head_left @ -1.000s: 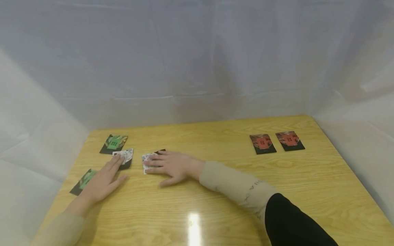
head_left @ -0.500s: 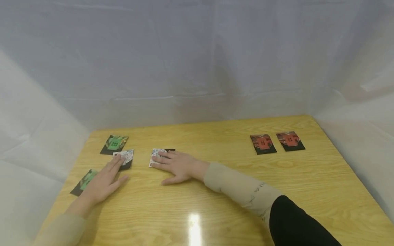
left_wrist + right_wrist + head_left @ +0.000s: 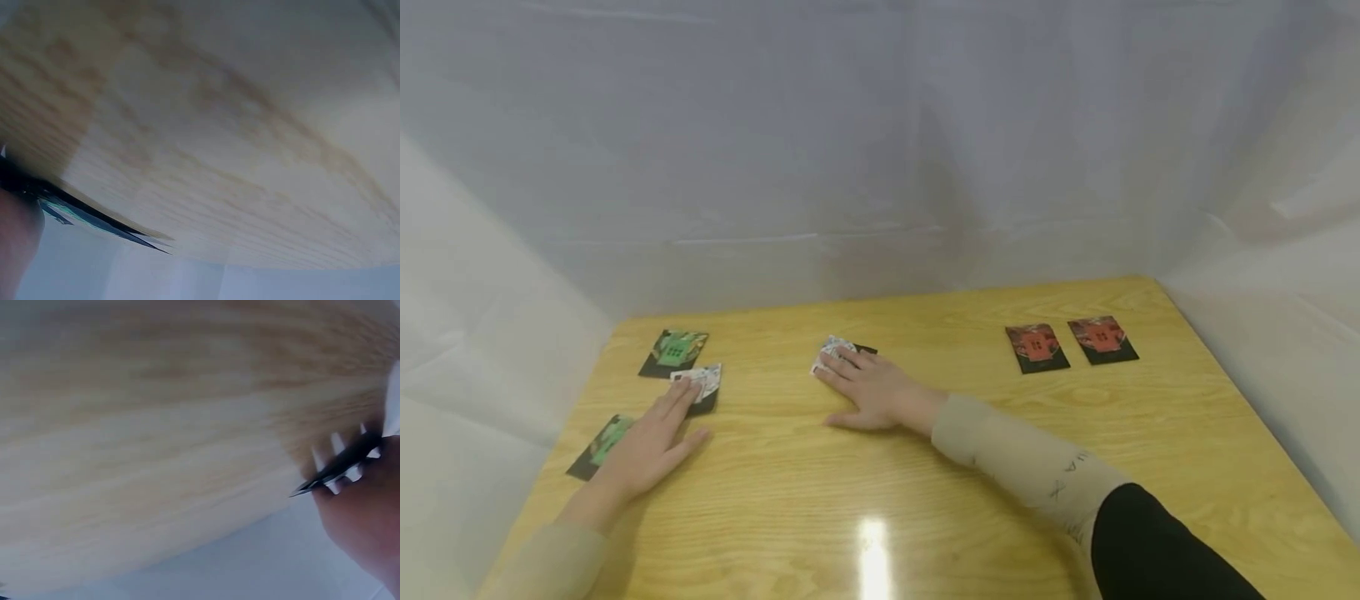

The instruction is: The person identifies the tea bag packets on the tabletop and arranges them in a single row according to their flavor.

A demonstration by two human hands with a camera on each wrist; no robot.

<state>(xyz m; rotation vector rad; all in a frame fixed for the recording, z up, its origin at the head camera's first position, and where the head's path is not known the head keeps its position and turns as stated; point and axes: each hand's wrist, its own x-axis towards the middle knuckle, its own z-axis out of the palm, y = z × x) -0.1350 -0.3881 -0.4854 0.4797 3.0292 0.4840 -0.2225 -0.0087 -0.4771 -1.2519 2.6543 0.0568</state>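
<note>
Left hand (image 3: 651, 442) is resting straight fingers on one white-and-black card (image 3: 710, 383); right hand (image 3: 878, 392), fingers spread, is touching a second card (image 3: 834, 342); dark lettering, including "A", is marking its sleeve (image 3: 1018, 462).

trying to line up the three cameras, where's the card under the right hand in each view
Head: the card is slightly left of centre, just below mid-height, with fingers of the right hand on it.
Left wrist: not visible.
Right wrist: toward the right edge, around mid-height, a dark sliver seen nearly edge-on by the hand.
Shared landmark: the wood-grain tabletop, in all three.
</note>
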